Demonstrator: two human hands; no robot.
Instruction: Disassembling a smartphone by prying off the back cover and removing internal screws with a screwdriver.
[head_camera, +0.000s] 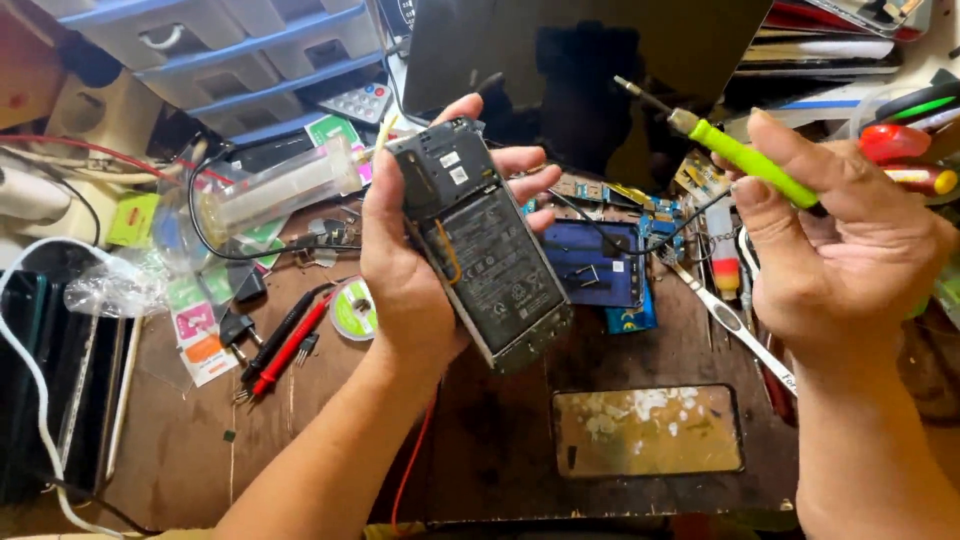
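Phone repair workshop: cluttered bench (500, 460), probe leads (285, 345), solder wick spool (354, 309), parts drawers (240, 50).

Left hand (415, 265) covers the left edge and underside of the opened phone (482, 250); the print on its battery is too small to read. Right hand (850, 255) hides the rear of the green screwdriver (740, 155) handle (tip type too small to tell). Both forearms run off the bottom edge. Dark panel (590, 50) at top is cut by the frame. Blue drawer unit (240, 50) is cropped top left. Small boards (620, 195) behind the phone are partly hidden, parts blurred. Red-handled tools (900, 150) are cut at the right edge.
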